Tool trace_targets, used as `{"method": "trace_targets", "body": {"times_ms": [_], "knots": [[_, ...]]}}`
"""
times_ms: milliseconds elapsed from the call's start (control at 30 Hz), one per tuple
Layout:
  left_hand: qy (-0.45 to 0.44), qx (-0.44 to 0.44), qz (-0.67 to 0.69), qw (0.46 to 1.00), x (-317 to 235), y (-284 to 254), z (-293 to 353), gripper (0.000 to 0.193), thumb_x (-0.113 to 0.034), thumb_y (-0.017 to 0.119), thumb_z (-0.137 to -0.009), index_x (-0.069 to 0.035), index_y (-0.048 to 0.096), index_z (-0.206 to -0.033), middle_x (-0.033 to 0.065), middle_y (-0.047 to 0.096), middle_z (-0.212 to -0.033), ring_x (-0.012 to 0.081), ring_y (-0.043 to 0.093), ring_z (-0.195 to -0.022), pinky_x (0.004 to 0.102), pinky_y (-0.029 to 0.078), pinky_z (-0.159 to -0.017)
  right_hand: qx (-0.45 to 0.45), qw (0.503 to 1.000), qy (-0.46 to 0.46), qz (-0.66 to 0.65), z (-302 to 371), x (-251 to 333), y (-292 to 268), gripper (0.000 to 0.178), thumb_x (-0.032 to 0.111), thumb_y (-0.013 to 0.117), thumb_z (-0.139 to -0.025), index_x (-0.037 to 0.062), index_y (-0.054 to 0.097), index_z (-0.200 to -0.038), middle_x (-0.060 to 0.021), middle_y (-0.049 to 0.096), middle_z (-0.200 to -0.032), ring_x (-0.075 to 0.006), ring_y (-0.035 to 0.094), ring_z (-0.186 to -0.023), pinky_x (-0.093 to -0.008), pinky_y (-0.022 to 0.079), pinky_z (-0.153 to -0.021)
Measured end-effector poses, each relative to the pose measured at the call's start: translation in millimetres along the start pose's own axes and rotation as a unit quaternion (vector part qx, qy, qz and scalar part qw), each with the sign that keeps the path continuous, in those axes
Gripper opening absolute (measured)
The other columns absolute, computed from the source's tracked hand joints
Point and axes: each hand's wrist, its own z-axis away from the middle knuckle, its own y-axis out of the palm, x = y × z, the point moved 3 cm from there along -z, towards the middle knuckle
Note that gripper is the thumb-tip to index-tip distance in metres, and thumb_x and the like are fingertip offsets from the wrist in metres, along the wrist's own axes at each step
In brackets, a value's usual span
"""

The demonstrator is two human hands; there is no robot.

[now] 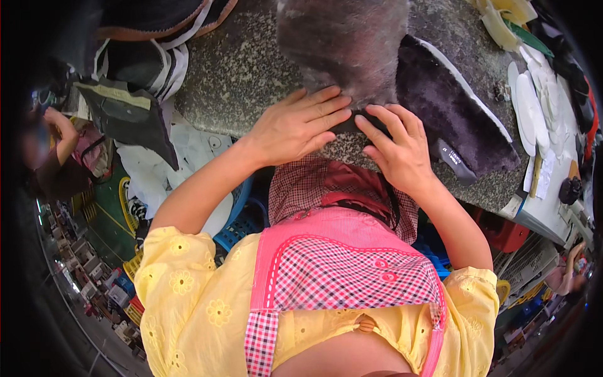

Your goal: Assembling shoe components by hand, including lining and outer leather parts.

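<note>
A grey-brown fluffy fur piece point(342, 47) lies on a speckled stone worktop point(232, 81), running away from me. My left hand point(300, 125) lies fairly flat, its fingertips on the fur's near end. My right hand point(399, 141) rests beside it with fingers apart and slightly bent, touching a dark strip point(352, 120) at the same edge. Whether that strip belongs to the fur piece I cannot tell. Right of my right hand lies a dark fur-lined piece point(449, 103) with a pale edge and a small black tab point(455, 160).
Dark pieces with pale edging point(141, 66) pile up at the far left. White flat shapes point(534, 107) lie on the right. Blue baskets point(235, 232) and a red box point(502, 229) stand below the worktop. Another person's arm point(63, 132) shows at left; another person point(565, 273) is at right.
</note>
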Motion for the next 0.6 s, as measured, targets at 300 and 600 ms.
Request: {"method": "trace_targets", "body": {"times_ms": [300, 600], "knots": [[0.007, 0.037, -0.055, 0.998, -5.9, -5.3, -4.5, 0.052, -0.040, 0.055, -0.079, -0.017, 0.047, -0.125, 0.0016, 0.039, -0.136, 0.0240, 0.030, -0.129, 0.0468, 0.033, -0.098, 0.038, 0.992, 0.070, -0.099, -4.4, -2.6, -23.3, 0.040, 0.018, 0.067, -0.068, 0.0061, 0.058, -0.105, -0.0080, 0.052, -0.110, -0.0274, 0.047, -0.103, -0.0385, 0.039, -0.083], [0.036, 0.016, -0.028, 0.999, -3.5, -16.5, -11.5, 0.043, -0.034, 0.058, -0.078, -0.014, 0.056, -0.116, 0.0060, 0.046, -0.128, 0.0269, 0.040, -0.121, 0.0417, 0.038, -0.094, -0.042, 0.998, 0.034, -0.021, 24.1, 8.9, -60.8, 0.024, 0.025, 0.069, -0.062, 0.0159, 0.066, -0.085, -0.0065, 0.050, -0.117, -0.0305, 0.036, -0.116, -0.0442, 0.027, -0.095]]}}
